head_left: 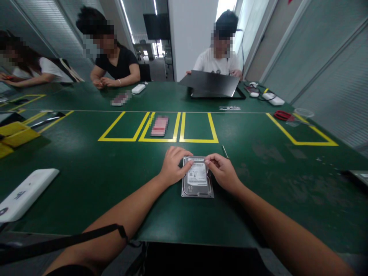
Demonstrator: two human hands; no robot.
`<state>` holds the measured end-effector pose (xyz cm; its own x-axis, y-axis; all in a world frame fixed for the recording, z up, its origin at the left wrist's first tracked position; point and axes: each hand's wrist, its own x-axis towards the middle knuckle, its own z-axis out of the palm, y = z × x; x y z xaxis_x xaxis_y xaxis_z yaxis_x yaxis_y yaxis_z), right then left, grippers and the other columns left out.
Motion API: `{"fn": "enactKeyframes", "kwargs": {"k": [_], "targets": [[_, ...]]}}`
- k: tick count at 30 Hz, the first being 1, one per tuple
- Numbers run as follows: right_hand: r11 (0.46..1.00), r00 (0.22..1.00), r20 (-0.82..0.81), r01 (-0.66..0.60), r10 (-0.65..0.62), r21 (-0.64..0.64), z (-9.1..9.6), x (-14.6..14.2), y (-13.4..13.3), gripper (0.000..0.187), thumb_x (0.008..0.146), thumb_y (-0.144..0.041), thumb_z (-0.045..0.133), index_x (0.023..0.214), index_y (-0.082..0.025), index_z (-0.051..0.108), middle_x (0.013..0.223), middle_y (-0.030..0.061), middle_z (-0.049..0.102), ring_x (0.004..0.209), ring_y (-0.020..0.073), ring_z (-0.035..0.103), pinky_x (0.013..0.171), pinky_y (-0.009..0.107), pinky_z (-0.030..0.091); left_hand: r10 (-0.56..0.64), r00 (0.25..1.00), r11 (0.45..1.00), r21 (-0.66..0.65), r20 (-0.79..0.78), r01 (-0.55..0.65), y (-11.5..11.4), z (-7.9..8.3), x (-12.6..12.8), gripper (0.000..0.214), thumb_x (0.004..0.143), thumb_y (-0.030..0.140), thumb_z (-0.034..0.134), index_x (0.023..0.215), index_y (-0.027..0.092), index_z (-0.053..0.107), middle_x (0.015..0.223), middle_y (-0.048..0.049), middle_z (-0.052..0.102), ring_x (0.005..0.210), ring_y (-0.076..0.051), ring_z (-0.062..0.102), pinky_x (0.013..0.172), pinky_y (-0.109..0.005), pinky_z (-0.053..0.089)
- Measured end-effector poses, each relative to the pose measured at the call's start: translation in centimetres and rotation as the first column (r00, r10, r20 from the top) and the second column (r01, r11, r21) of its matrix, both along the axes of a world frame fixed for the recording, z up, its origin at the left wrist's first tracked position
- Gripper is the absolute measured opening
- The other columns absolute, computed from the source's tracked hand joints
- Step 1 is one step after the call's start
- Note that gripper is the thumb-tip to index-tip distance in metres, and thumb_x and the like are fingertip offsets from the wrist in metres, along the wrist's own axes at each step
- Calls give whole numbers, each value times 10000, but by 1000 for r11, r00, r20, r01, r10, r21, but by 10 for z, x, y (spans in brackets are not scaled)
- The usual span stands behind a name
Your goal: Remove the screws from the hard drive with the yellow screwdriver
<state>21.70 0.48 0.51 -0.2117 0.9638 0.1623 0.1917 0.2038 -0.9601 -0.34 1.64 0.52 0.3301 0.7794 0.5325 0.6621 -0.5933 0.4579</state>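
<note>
A silver hard drive (197, 189) with a white label lies flat on the green table in front of me. My left hand (174, 166) grips its left edge, the thumb resting on the top face and the fingers round the far left corner. At the far right corner, my right hand (222, 170) has thumb and forefinger pinched together, touching or just above the drive; whatever is between them is too small to make out. Just beyond my right hand lies a thin metal rod (225, 151), partly hidden by the hand.
Yellow tape (159, 140) marks boxes on the table (115, 191), one holding a pink phone (159, 126). A white power-bank-like block (28, 193) lies left, near yellow bins (18, 134). Red cable (283, 115) sits right. Several people sit opposite, one holding a dark panel (211, 82).
</note>
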Motion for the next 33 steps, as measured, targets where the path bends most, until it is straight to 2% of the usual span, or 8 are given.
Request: {"fn": "enactKeyframes", "kwargs": {"k": [4, 9, 20, 28, 33], "targets": [[1000, 1000, -7, -26, 26, 9, 2, 1, -4, 278, 887, -468, 615, 878, -190, 614, 781, 32, 610, 687, 158, 556, 624, 277, 454, -103, 995, 988, 118, -6, 103, -6, 0, 5, 259, 955, 370, 579, 1120, 239, 729, 1027, -64, 712, 966, -226, 570, 900, -403, 438], [997, 997, -2, -71, 71, 42, 7, 0, -9, 247, 893, -431, 630, 861, -187, 654, 799, 34, 633, 713, 159, 566, 662, 282, 458, -166, 986, 961, 226, 13, 159, -9, -4, 8, 193, 953, 293, 606, 1075, 285, 755, 1011, -30, 755, 947, -215, 561, 872, -396, 456], [989, 990, 3, -138, 138, 55, 4, -1, -10, 242, 913, -416, 621, 863, -186, 675, 801, 23, 622, 757, 157, 561, 709, 279, 438, -189, 980, 958, 230, 56, 172, -13, -4, 13, 156, 952, 290, 613, 1008, 263, 757, 950, -12, 779, 878, -200, 597, 835, -379, 471], [986, 984, -65, -164, 163, -18, 9, -2, -11, 362, 864, -531, 657, 785, -179, 625, 743, 17, 580, 708, 149, 520, 664, 270, 428, -199, 977, 969, 165, 78, 185, -13, -4, 15, 188, 967, 329, 582, 969, 257, 756, 929, -23, 777, 869, -193, 622, 856, -385, 482], [982, 980, -107, -173, 165, -72, 9, -2, -11, 385, 843, -556, 674, 773, -189, 584, 722, 8, 534, 678, 142, 479, 625, 260, 403, -217, 973, 961, 191, 83, 199, -14, -2, 17, 163, 962, 300, 586, 948, 251, 742, 918, -11, 774, 863, -187, 618, 854, -377, 482]]}}
